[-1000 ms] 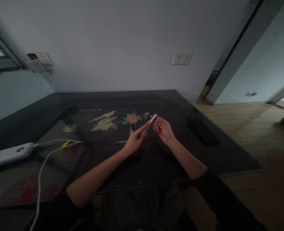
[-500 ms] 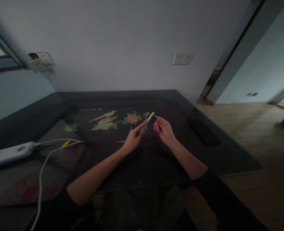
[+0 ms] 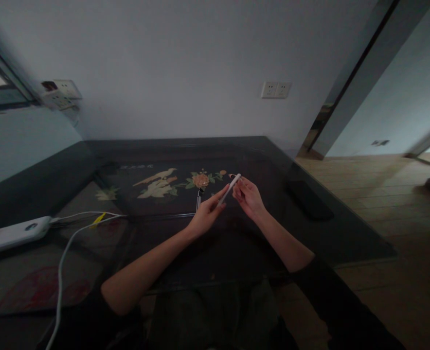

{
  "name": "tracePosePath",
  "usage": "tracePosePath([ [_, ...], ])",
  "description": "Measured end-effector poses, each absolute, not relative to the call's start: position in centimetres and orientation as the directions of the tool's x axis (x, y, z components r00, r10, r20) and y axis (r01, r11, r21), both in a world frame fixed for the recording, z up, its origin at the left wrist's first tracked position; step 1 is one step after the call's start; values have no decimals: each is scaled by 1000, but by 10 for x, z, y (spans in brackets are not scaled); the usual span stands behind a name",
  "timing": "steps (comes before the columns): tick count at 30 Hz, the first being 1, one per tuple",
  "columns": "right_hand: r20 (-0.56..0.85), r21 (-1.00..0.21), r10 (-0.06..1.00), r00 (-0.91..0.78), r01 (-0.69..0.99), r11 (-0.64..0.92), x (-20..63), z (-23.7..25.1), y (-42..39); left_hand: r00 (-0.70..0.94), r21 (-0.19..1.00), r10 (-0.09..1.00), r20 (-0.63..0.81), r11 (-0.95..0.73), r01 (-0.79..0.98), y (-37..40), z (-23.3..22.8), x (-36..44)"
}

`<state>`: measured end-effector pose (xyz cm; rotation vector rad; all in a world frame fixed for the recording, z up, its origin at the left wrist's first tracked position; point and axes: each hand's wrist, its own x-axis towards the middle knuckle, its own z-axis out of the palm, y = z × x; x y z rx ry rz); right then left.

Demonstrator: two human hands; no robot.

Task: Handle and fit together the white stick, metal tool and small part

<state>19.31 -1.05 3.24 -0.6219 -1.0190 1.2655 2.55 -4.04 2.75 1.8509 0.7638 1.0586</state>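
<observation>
My left hand (image 3: 208,212) is closed on a slim white object (image 3: 231,186), seen nearly edge-on and tilted up to the right; its kind I cannot make out. Close by on the right, the fingers of my right hand (image 3: 248,198) are pinched together beside the white object's upper end. A small dark-tipped thing (image 3: 232,175) shows past that end, apparently in the right fingers, too small to name. On the dark table, just beyond my left hand, lies a thin black-and-silver item (image 3: 199,198), partly hidden by the hand.
The dark glossy table (image 3: 273,150) bears a flower-and-bird picture (image 3: 158,184). A white power strip (image 3: 16,234) with a white cable (image 3: 62,272) and yellow tag (image 3: 98,218) is at left. A black flat object (image 3: 310,200) lies at right. Wall sockets (image 3: 276,90) are behind.
The white object's upper end has shifted slightly right and down, towards my right fingers. The dark thing now shows behind that end instead of to its right. More of the black-and-silver item shows.
</observation>
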Motion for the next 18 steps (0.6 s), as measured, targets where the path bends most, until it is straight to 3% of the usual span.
tracePosePath([
  [5,296,-832,954,-37,-500,239,193,33,-12,433,921,850,299,-375,100,-35,28,23],
  [18,263,-862,964,-23,-454,225,194,34,-11,422,917,852,310,-385,105,-39,34,22],
])
